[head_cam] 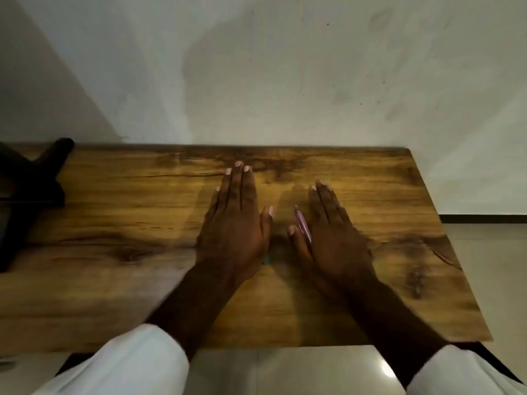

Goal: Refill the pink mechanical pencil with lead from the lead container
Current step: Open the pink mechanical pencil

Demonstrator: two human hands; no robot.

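1. While both hands are lying palm-down over the table (114,280), I am seeing the right hand (332,238) spread flat, fingers straight and together, gripping nothing.
2. I am finding the pink pencil (302,225) in the gap between that hand's thumb and forefinger; it is running lengthwise along the forefinger with its tip pointing away from the person. Whether it is lying on the wood or touching the hand I cannot tell through the blur.
3. I am seeing the left hand (238,220) flat as well, fingers extended and closed up side by side, thumb angled inward, holding nothing.
4. I am noticing a small greenish speck (266,260) peeking out at the thumb-side edge of the left hand near the wrist; it is too small and blurred for me to say what it is.
5. I am seeing the two hands sitting near each other with a strip of bare wood between the thumbs.
6. I am seeing white sleeves (137,363) covering both forearms at the near edge.
7. I am seeing a dark object (31,192) standing at the table's far left, well apart from the hands.
8. I am seeing a pale wall (285,81) rising behind the table.
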